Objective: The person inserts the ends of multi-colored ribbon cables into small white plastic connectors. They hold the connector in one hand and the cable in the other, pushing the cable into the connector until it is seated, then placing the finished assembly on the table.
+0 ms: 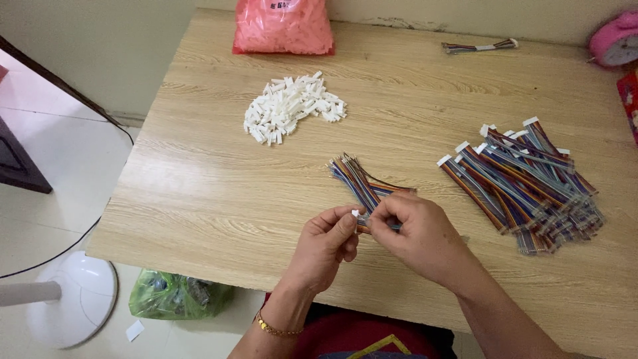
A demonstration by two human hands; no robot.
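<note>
At the near edge of the wooden counter [425, 93], the left hand [329, 242] pinches a small white plastic connector [355, 213] while the right hand [419, 233] grips a multicoloured ribbon wire [362, 181] (ends meeting, as for mating).

Place: a room at home used for piecework assembly.
Work surface: a plain wood-grain table [219, 193] against a bare wall, not a workbench.
Stock: loose white plastic connectors [292, 108] heaped on it, a pink bag [284, 26] of more, and bundles of multicoloured ribbon wires [525, 183].
Household signs: pale tiled floor [60, 173], a white fan base [76, 299], a green plastic bag [176, 296] below.
</note>
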